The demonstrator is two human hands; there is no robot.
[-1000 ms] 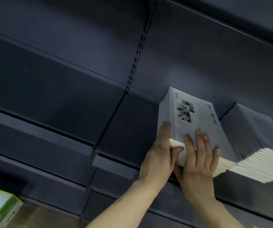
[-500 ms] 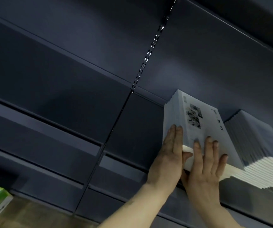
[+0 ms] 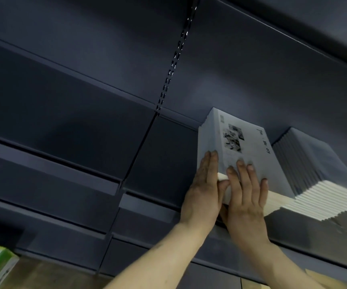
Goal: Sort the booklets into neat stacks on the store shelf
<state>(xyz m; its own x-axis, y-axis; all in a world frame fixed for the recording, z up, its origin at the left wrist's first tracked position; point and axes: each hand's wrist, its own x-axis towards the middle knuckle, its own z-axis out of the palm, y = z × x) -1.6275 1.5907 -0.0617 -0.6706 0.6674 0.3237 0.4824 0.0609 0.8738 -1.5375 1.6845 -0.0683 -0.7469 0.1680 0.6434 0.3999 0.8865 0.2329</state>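
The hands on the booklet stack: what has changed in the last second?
The left hand flattened against the left side of the stack, fingers now together. The right hand lies flat on the cover as before. Nothing was picked up or let go. The second stack beside it is unchanged.

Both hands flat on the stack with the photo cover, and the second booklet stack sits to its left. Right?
Not quite. The head view shows the second booklet stack to the right of the stack with the photo cover, not the left. The rest holds: the left hand lies flat against its left side and the right hand flat on its cover.
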